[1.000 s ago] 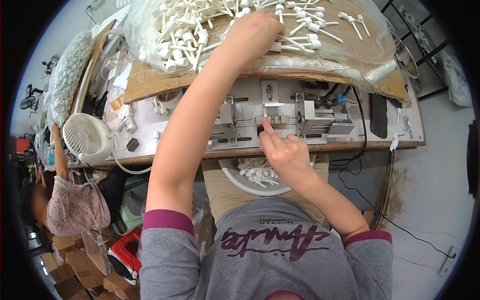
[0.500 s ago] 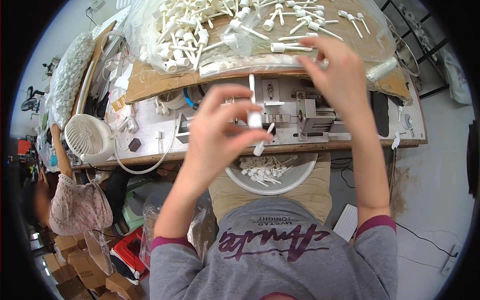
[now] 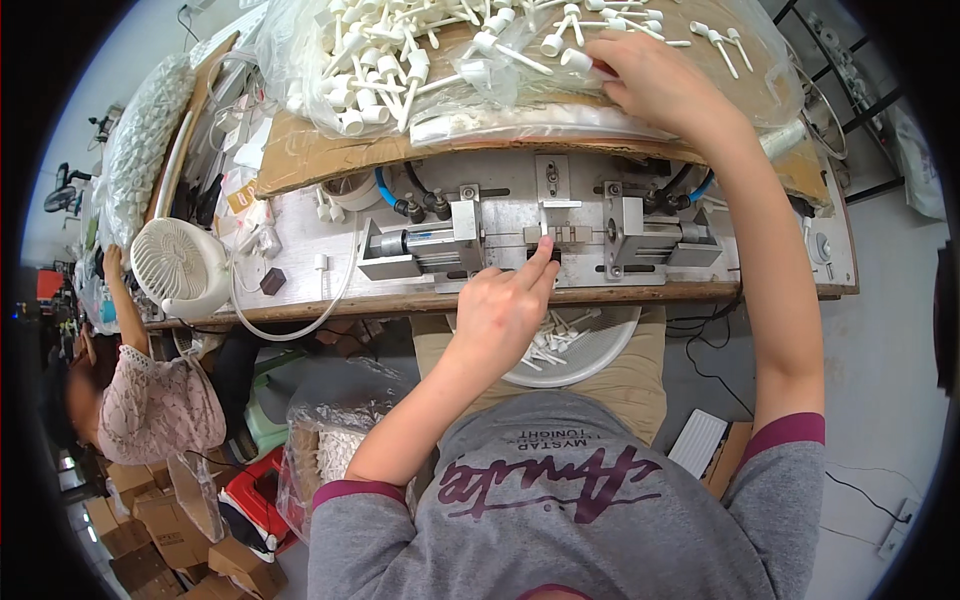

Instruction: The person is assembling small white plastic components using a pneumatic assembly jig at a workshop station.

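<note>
A: Nearest first, go.
B: Pale basin (image 3: 585, 378) just below the left hand (image 3: 508, 312), small white sticks (image 3: 550, 345) inside.
A: Hands?
B: Left: index finger straight out, tip on the metal block (image 3: 572, 236). Other fingers curled; can't tell if they pinch anything. Counter (image 3: 600, 295) edge passes under it.
A: What's at the fingertip?
B: White stick end (image 3: 545, 227), in or on the block, can't tell which. 2 cylinder units flank it: 1 left (image 3: 450, 240), 1 right (image 3: 655, 232), neither touching the finger.
A: Farther?
B: Right hand (image 3: 645, 78): pinching 1 capped stick (image 3: 577, 60), cap poking out left of the fingers, shaft mostly hidden. Cardboard (image 3: 300, 165) below that hand, heap of capped pieces (image 3: 375, 75) to its left.
A: Doing it well?
B: My call: press straight with the finger pad so the stick sits level, fingertip out of line between the 2 units. Right hand: 1 piece per pinch, clear of the plastic film (image 3: 497, 88).
</note>
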`<state>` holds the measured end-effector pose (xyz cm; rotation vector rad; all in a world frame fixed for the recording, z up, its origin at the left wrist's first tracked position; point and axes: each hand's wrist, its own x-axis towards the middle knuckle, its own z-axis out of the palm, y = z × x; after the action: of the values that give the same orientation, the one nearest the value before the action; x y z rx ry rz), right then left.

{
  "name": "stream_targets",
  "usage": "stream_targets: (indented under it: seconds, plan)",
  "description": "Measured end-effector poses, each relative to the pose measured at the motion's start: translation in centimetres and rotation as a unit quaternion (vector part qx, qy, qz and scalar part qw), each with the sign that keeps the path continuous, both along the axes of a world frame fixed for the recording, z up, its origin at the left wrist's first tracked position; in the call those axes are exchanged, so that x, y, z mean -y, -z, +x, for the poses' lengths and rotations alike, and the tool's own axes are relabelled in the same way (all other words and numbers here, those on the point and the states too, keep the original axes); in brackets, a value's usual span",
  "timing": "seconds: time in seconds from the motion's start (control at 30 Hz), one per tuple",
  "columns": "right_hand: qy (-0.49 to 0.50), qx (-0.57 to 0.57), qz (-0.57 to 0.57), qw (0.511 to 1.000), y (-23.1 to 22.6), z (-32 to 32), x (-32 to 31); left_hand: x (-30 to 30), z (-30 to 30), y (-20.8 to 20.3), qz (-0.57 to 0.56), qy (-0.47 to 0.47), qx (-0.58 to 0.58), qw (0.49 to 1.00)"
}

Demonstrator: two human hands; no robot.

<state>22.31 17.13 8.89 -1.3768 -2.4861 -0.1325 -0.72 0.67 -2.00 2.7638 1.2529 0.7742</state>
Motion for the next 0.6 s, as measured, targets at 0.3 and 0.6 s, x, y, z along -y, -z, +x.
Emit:
stream_targets:
  seconds: [0.3,0.6]
  plan:
    - [-0.016,-0.624,-0.296,0.723,0.7,-1.3,10.2,-0.2,-0.5,-1.4,-0.113,-0.012,0.185,0.976]
    - [0.036,-0.683,-0.433,0.588,4.3,-2.5,14.8,1.5,-0.7,-4.2,-0.130,0.036,0.300,0.944]
